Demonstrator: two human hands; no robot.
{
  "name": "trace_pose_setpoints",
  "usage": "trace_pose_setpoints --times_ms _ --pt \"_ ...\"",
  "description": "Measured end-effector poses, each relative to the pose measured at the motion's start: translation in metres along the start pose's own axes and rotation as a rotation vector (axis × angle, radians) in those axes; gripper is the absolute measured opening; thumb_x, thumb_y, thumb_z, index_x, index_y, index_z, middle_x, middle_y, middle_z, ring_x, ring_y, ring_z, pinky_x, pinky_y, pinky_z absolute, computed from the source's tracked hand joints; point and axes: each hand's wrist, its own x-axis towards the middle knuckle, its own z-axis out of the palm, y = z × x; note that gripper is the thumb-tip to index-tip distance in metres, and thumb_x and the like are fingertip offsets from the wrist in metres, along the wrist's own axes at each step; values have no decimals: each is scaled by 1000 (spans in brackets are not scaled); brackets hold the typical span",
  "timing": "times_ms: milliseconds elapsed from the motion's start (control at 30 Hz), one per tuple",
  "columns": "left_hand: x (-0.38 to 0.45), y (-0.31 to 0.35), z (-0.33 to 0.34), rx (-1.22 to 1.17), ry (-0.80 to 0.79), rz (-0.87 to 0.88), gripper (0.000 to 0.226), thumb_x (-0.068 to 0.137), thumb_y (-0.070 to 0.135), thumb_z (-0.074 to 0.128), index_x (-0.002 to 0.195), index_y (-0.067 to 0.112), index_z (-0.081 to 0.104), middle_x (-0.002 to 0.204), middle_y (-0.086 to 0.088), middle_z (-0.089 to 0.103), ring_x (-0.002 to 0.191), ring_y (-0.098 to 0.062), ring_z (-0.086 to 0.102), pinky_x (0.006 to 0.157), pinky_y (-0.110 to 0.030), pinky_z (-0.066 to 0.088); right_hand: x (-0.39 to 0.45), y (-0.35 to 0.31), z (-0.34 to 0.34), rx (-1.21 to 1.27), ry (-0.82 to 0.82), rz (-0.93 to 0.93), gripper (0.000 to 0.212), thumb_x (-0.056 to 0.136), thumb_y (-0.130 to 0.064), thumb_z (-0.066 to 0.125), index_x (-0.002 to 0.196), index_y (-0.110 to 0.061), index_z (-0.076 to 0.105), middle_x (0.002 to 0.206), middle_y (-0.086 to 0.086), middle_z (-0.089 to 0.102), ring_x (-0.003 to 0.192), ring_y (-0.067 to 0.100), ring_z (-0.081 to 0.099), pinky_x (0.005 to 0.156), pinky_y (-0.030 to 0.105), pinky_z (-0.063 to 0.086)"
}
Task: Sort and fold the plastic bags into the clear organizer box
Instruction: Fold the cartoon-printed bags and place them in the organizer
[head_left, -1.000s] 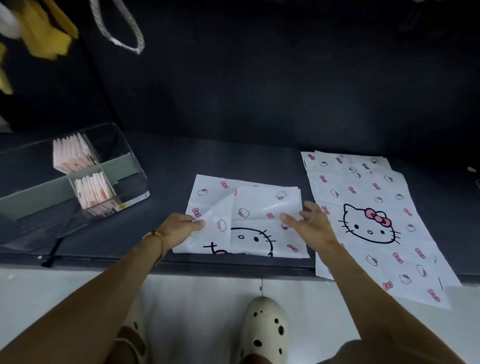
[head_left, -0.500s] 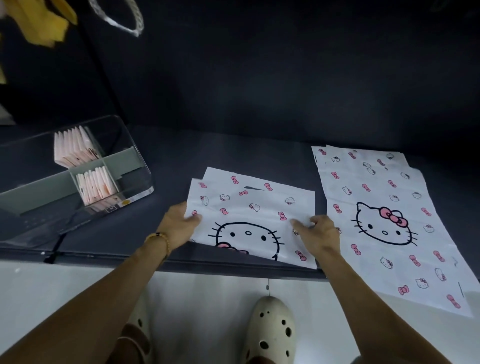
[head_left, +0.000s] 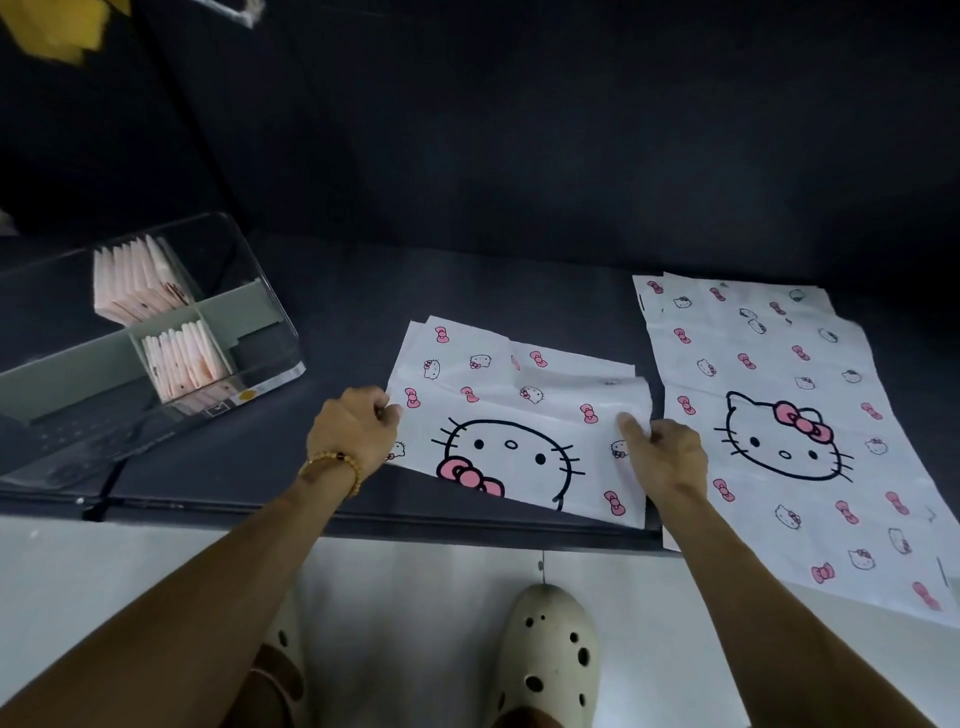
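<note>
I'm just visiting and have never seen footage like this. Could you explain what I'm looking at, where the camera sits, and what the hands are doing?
There is no machine here: a person works with bare hands, and the single camera is worn on their head, looking forward and down. That is why you see both forearms and their shoes at the bottom.

On the dark table lies a folded white cartoon-cat bag. The left hand pinches its left edge, and the right hand holds its right edge, so each hand has a grip on it.

To the right lies a stack of flat bags with the same print, overhanging the table's front edge. To the left stands the clear organizer box, with folded bags standing upright in two of its compartments.
</note>
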Motion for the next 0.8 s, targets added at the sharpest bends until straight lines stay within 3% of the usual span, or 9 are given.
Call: trace_pose_setpoints --times_ms 67,167,267,367,500,633,700,800 --pt "-1 -1 -1 -13 -10 16 20 90 31 55 73 19 58 72 -6 66 72 -27 61 71 -35 51 3 -2 -2 40 -6 -58 42 91 -38 56 61 -13 41 58 2 45 61 24 45 55 30 35" --pt "-4 -3 -2 -31 0 58 22 91 26 55 71 17 53 67 -6 63 67 -28 58 70 -35 50 0 -5 -5 140 86 -245 24 95 -23 54 75 -13 45 63 4 50 61 21 47 58 32 40" --pt "-11 -6 -3 -88 38 97 28 91 20 56 66 15 45 52 -1 50 52 -18 44 59 -29 41 -11 -11 1 206 191 -344 17 99 -21 45 84 -14 42 63 0 48 56 10 43 55 23 38" --pt "-15 -11 -6 -144 39 130 27 91 17 58 67 13 46 49 1 46 48 -15 38 53 -24 37 -11 -16 10 255 165 -259 9 95 -22 47 90 -15 46 68 -2 53 59 5 49 52 19 38" --pt "-13 -11 -8 -127 27 98 22 88 19 63 71 7 57 57 -8 62 56 -24 56 58 -20 42 9 -17 11 52 16 -80 21 88 -19 58 74 -4 55 60 4 52 62 24 51 55 28 38" --pt "-10 -7 -5 -129 72 25 13 84 18 66 74 10 62 58 -2 64 58 -15 59 67 -21 47 22 -22 9 -17 -30 -23 23 85 -20 63 71 -2 66 62 9 59 61 22 53 49 21 37" --pt "-11 0 -4 -99 98 -21 9 82 18 64 88 13 62 70 -4 66 70 -23 62 72 -28 49 23 -22 10 -35 -37 -3 23 85 -21 64 71 -3 68 62 9 60 62 23 55 49 20 37" --pt "-18 7 3 201 230 58 36 79 17 65 112 12 54 98 -11 61 84 -34 60 70 -40 48 25 -22 11 -56 -35 14 25 85 -23 64 77 0 69 70 16 65 61 23 55 48 19 38"
